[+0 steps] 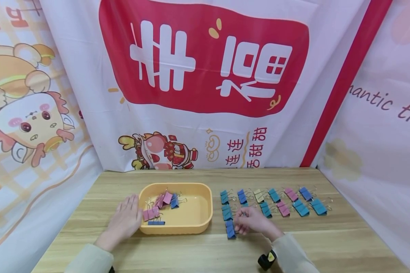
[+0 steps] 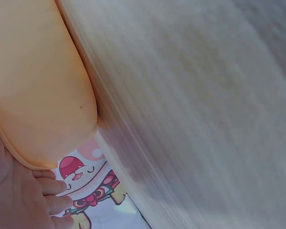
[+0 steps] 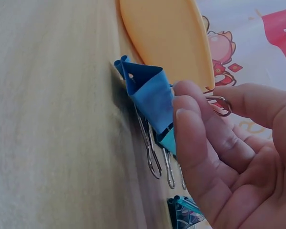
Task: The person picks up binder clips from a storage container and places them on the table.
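Observation:
My left hand (image 1: 126, 216) lies flat along the left wall of the yellow tray (image 1: 209, 206), fingers straight. In the left wrist view its fingertips rest at the tray's rim (image 2: 33, 166). My right hand (image 1: 253, 220) pinches a wire handle of a blue binder clip (image 1: 230, 229) at the near end of the left column of clips. The right wrist view shows that blue binder clip (image 3: 152, 98) at the table, its silver wire handle (image 3: 221, 104) between thumb and fingers. Pink clips (image 1: 152, 213) and blue clips (image 1: 156, 223) lie inside the tray.
Right of the tray, teal, blue, pink and yellow binder clips (image 1: 300, 207) are laid out in rows on the wooden table (image 1: 177, 254). A black strap with a small device (image 1: 267, 260) is at the right wrist. Printed cloth (image 1: 205, 57) hangs behind and at both sides.

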The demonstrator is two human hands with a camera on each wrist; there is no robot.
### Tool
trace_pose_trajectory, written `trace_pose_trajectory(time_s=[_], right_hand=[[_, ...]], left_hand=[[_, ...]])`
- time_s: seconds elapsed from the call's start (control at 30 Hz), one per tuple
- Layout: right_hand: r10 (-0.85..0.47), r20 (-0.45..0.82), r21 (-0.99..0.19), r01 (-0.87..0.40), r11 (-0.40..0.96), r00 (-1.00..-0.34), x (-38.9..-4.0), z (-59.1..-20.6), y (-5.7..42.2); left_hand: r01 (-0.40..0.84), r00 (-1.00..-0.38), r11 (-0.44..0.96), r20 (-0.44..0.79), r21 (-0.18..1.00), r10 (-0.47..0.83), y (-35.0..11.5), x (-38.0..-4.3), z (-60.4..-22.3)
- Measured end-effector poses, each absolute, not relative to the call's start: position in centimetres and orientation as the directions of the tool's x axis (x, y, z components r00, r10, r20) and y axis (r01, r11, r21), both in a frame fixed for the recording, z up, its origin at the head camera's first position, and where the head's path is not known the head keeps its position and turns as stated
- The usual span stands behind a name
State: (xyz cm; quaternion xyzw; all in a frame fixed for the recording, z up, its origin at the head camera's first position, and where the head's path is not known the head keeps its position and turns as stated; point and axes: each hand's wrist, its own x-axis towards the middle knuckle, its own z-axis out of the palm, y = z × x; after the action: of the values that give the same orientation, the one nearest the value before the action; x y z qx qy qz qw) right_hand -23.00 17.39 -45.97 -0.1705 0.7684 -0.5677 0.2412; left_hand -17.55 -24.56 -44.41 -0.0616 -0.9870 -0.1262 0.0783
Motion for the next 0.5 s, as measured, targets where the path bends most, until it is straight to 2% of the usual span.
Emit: trace_pose_trajectory(time_s=[0.5], right_hand=[[-0.525, -0.203, -0.944, 0.024, 0.329, -0.826, -23.11, -45.89, 17.53]], left_hand=[[0.135, -0.981, 0.962, 0.166, 0.236, 0.097, -24.51, -17.54, -44.33]])
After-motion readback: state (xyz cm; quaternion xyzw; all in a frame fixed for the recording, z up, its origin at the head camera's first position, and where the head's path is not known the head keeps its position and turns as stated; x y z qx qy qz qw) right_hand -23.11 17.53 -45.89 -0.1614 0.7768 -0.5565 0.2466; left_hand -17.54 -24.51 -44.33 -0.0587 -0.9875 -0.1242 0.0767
